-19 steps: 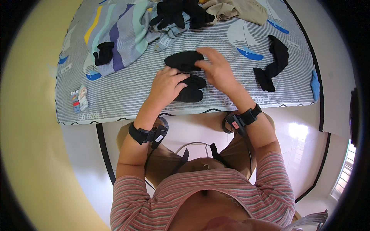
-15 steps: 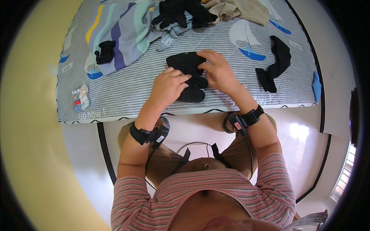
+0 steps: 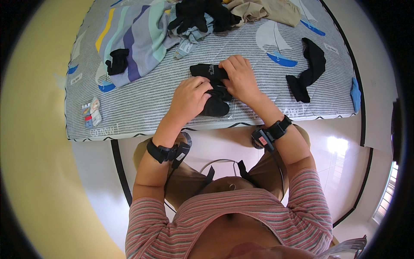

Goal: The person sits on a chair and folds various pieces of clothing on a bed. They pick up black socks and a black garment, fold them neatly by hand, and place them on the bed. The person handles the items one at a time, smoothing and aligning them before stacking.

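Note:
Black socks point(image 3: 216, 107) lie bunched near the front edge of the striped bed cover, their rounded foot ends toward me. The far part is a folded cuff point(image 3: 202, 71) with a small grey mark. My right hand point(image 3: 241, 80) pinches the right end of that cuff with curled fingers. My left hand point(image 3: 189, 97) grips the middle of the socks from the left, its fingertips sunk in the cloth. How many socks lie in the bundle I cannot tell.
A loose black sock point(image 3: 308, 71) lies to the right, a small blue cloth point(image 3: 355, 95) at the right edge. Small patterned socks point(image 3: 92, 113) are at left. A striped towel point(image 3: 144, 47) carries a black sock bundle point(image 3: 117, 61). Black point(image 3: 194, 15) and beige clothes point(image 3: 276, 11) are heaped at back.
The far cuff has been turned down toward me, so it is narrower and shows a grey mark. My right hand has come slightly nearer with it; the left has barely moved.

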Available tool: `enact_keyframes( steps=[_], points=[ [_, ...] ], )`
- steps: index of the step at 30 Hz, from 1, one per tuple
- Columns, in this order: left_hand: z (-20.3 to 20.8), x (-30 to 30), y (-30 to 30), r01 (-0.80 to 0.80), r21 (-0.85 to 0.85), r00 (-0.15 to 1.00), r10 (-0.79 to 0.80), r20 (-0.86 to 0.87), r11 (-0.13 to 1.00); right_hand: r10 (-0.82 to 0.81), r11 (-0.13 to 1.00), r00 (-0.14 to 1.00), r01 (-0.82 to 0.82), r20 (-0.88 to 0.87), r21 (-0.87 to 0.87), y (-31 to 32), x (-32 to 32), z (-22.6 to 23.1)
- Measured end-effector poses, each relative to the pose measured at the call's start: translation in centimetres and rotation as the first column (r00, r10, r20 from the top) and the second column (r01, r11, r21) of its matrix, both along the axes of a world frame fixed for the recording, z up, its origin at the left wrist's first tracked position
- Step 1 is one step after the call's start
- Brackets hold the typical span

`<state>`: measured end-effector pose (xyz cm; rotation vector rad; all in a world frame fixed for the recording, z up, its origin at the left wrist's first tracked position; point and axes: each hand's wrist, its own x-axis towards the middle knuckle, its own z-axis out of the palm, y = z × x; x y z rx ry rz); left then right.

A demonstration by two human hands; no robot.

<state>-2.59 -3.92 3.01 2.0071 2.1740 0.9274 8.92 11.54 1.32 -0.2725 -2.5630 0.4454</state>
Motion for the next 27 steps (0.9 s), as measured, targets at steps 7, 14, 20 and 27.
enact_keyframes(
  steps=[7, 14, 20, 27],
  points=[
    [-0.5, -0.1, 0.7, -0.040, -0.026, 0.998, 0.041, 0.042, 0.999, 0.040, 0.999, 0.997, -0.039, 0.069, -0.020, 0.9, 1.1, 1.3],
    [-0.9, -0.6, 1.1, -0.151, -0.124, 0.960, 0.175, 0.218, 0.981, 0.120, 0.792, 0.993, -0.108, -0.020, -0.601, 0.1, 1.5, 3.5],
    [-0.2, -0.5, 1.1, -0.248, -0.163, 0.778, 0.296, 0.554, 0.955, 0.091, 0.831, 0.995, -0.054, 0.041, -0.553, -0.4, 1.5, 3.5],
    [-1.5, -1.5, 1.4, -0.114, -0.002, 0.401, 0.048, 0.915, 0.993, 0.018, 0.656, 0.999, 0.010, 0.028, -0.754, -1.5, 0.5, 2.4]
  ],
)
